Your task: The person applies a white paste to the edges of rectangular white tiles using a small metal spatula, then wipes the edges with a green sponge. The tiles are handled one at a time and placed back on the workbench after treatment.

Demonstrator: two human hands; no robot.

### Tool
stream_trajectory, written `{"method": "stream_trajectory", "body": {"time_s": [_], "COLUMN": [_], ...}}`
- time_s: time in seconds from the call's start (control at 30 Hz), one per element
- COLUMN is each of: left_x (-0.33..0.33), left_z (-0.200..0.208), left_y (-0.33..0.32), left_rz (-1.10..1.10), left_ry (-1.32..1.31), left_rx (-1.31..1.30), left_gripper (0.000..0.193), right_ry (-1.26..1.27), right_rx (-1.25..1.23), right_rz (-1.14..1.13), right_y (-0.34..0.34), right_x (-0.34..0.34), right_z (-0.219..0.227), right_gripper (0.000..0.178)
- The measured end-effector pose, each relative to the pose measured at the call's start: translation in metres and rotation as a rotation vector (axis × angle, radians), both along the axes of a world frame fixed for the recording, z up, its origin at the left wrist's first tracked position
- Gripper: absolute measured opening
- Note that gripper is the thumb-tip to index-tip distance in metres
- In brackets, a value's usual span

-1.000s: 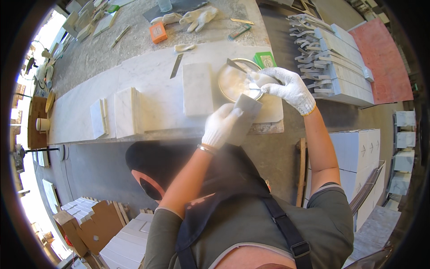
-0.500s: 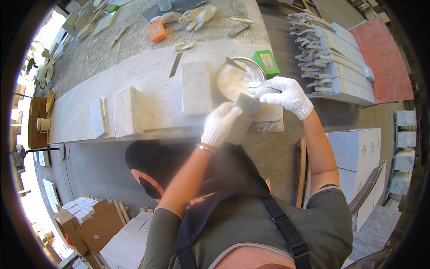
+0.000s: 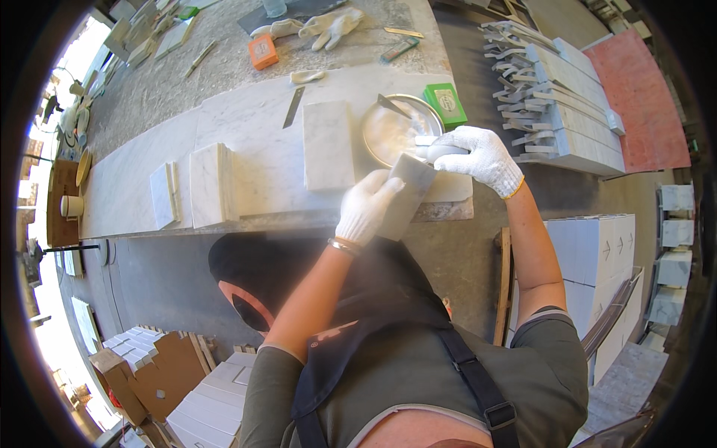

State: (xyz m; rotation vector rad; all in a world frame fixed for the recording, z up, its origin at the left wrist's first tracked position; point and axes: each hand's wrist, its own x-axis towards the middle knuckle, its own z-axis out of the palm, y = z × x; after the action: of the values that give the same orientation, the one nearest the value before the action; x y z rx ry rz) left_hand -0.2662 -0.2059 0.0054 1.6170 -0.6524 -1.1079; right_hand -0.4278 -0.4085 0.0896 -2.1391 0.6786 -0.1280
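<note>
White knitted gloves cover both hands. My left hand (image 3: pixel 364 208) is closed round the edge of a grey-white marble tile (image 3: pixel 407 196), held tilted over the front edge of the worktable. At the tile's far corner, my right hand (image 3: pixel 483 158) grips a pale, rounded hand tool (image 3: pixel 442 148) whose exact kind I cannot make out. Just beyond it lies a round pan (image 3: pixel 385 133) of whitish material, with a dark flat blade (image 3: pixel 393 106) resting across its rim. A marble slab (image 3: pixel 327 147) lies left of the pan.
Upright tile stacks (image 3: pixel 210 187) stand on the left part of the marble-topped table (image 3: pixel 261 166). A green box (image 3: pixel 445 104) sits behind the pan; a dark metal strip (image 3: pixel 293 107), orange box (image 3: pixel 262 52) and spare gloves (image 3: pixel 331 28) lie farther back. White cartons (image 3: pixel 582 250) are stacked at right.
</note>
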Motion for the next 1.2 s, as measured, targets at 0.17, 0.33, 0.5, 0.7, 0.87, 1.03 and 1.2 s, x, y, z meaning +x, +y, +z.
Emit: {"method": "stream_trajectory", "body": {"time_s": [0.17, 0.33, 0.5, 0.7, 0.87, 1.03, 1.2], "left_x": [-0.001, 0.0, -0.001, -0.001, 0.0, 0.002, 0.001], "left_z": [0.002, -0.001, 0.0, -0.005, -0.006, 0.003, 0.007], "left_y": [0.0, -0.001, 0.0, -0.001, -0.001, -0.001, 0.0], "left_rz": [0.008, 0.001, 0.01, 0.007, 0.008, -0.011, -0.019], "left_ry": [0.027, 0.026, 0.034, 0.015, -0.011, -0.03, -0.026], "left_rx": [0.007, 0.011, 0.008, 0.01, 0.024, 0.047, 0.05], "left_gripper": [0.046, 0.046, 0.046, 0.047, 0.045, 0.043, 0.049], "right_ry": [0.014, 0.015, 0.008, -0.144, -0.362, -0.456, -0.405], "right_rx": [-0.004, 0.032, 0.023, 0.232, 0.369, 0.311, 0.207], "right_rz": [-0.01, -0.017, 0.003, -0.116, -0.204, -0.237, -0.163], "right_y": [-0.001, -0.002, -0.003, -0.004, -0.025, -0.058, -0.089], "right_x": [0.0, 0.001, 0.001, 0.002, 0.02, 0.061, 0.114], "right_z": [-0.001, -0.003, -0.005, -0.01, -0.008, -0.013, -0.037], "right_gripper": [0.032, 0.032, 0.032, 0.037, 0.04, 0.038, 0.034]}}
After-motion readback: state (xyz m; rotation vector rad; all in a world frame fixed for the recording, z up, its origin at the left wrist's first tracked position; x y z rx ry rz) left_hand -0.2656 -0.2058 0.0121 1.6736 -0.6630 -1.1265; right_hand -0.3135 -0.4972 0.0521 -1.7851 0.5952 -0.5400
